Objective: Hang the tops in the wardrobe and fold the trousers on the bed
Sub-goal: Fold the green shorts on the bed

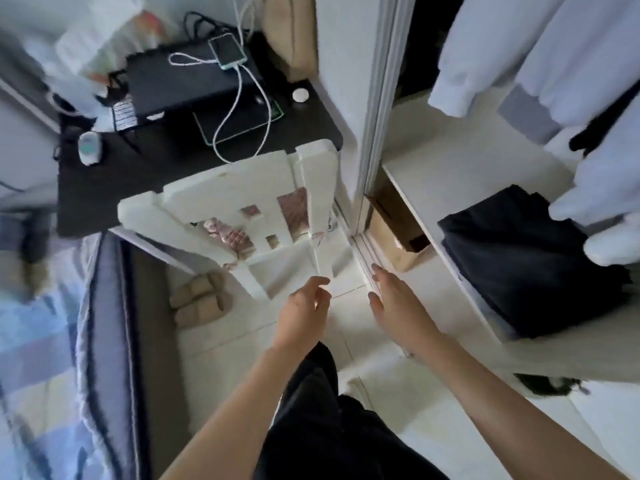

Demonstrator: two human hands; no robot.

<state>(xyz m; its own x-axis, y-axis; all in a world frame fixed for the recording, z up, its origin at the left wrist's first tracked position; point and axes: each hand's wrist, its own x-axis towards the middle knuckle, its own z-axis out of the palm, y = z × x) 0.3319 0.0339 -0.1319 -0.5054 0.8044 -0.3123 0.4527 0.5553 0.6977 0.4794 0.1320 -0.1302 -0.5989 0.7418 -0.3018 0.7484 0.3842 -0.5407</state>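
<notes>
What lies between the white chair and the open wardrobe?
In the head view, only the wardrobe's white upright panel stands between the white chair and the open wardrobe.

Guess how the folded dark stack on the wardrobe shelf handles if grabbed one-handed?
The folded dark stack looks like soft cloth in several layers, so it would probably sag and splay from one hand. Likely heavy for a pinch, given how thick it is. It overhangs the shelf edge, so a push might tip it off.
</notes>
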